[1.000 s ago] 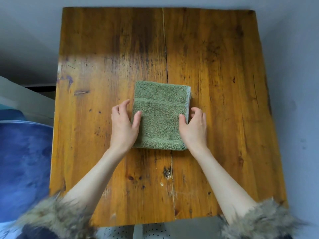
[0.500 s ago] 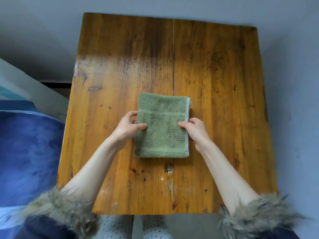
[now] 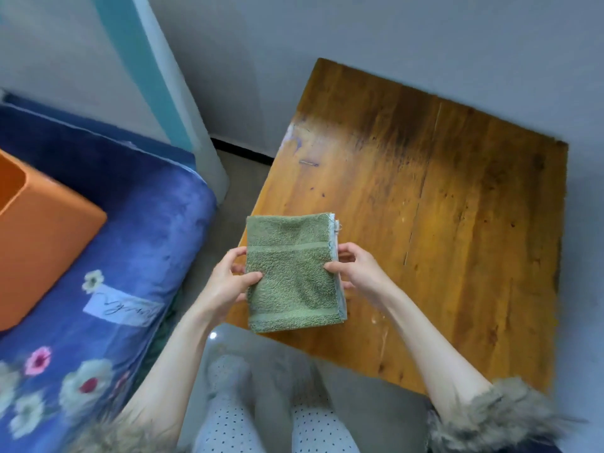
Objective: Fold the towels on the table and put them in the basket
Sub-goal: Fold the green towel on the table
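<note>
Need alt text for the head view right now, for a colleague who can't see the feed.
Both hands, left hand and right hand, hold a folded green towel by its side edges over the near-left corner of a wooden table. An orange basket sits to the left on a blue floral blanket.

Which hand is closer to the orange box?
The left hand, pinching the green towel's left edge. The right hand holds the far edge, away from the orange box.
</note>
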A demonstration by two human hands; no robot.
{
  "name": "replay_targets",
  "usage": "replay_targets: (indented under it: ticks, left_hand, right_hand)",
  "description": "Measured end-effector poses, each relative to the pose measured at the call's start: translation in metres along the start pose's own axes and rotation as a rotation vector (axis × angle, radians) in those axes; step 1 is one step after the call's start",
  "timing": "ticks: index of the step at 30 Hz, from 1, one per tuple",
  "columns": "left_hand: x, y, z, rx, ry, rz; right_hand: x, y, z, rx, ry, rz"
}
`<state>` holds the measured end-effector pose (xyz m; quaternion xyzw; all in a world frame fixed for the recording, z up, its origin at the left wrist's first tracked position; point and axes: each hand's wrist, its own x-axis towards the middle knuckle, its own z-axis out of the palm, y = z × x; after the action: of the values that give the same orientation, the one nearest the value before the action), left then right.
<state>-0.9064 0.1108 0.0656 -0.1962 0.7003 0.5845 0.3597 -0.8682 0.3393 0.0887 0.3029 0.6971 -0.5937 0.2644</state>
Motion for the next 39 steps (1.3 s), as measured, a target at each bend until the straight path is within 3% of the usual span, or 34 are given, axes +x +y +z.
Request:
replay_targets:
  ticks: [21,29,34,39]
  left_hand:
    - [-0.132,-0.053,-0.387,-0.378,0.504,0.072]
    - [-0.090,-0.016,-0.499,-0.345,0.732,0.107]
    - [-0.031,0.000,-0.547,-0.414,0.769,-0.006]
    - [0.038,-0.027,-0.576,-0.476,0.766,-0.194]
  right_hand:
    - [-0.014,-0.188,0.408,-0.272,-0.424,-0.176]
    - [0.047,-0.277,0.521,-0.379,-0.535,-0.234]
    - [0.113,-0.311,0.576,-0.463,-0.535,-0.199]
    - [0.181,-0.294,0.617,-0.575,-0.516,-0.081]
